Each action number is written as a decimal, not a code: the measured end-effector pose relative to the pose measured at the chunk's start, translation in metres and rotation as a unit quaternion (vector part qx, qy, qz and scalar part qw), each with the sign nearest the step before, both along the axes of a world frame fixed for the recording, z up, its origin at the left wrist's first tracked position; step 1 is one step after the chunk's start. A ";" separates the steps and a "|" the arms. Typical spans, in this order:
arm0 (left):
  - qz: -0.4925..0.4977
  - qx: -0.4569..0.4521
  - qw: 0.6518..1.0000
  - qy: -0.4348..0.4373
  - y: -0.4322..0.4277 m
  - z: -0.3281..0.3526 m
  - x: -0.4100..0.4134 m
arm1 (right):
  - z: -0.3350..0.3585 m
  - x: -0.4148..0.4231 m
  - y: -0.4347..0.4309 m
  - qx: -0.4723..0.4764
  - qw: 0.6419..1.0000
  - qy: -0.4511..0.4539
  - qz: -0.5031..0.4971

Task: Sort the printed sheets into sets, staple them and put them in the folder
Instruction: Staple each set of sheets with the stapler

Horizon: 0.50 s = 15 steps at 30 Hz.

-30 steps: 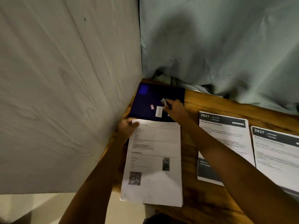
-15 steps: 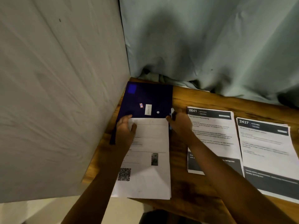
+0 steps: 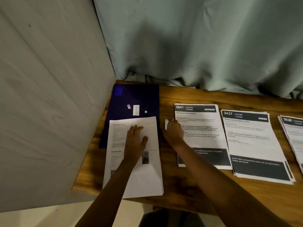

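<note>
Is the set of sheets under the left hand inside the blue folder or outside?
Outside. The set of sheets lies on top of the blue folder, under the flat left hand.

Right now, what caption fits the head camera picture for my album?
Left hand flat on a printed set overlapping the blue folder; right hand grips a small stapler.

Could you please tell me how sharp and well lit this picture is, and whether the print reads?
Head view: dim light, the dark blue plastic folder nearly black; on the white printed stack headed 2641 and white printed stack headed 2437 the numbers read, body text is blurred; the small silvery object in the right hand is smeared.
</note>
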<state>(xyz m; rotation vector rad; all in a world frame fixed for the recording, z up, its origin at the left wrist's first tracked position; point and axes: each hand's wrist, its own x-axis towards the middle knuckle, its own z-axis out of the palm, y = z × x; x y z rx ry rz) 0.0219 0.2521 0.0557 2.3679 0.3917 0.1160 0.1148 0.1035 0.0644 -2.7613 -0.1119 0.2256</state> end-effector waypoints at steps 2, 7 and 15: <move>-0.003 -0.003 1.000 -0.003 -0.004 0.005 0.003 | 0.001 0.000 -0.004 0.035 0.999 -0.004 -0.004; -0.033 -0.020 0.999 -0.014 -0.025 0.022 0.012 | 0.012 -0.002 -0.042 0.121 0.989 -0.071 -0.051; -0.072 -0.086 0.993 0.043 -0.108 0.039 0.032 | 0.017 -0.004 -0.144 0.056 0.984 -0.043 -0.166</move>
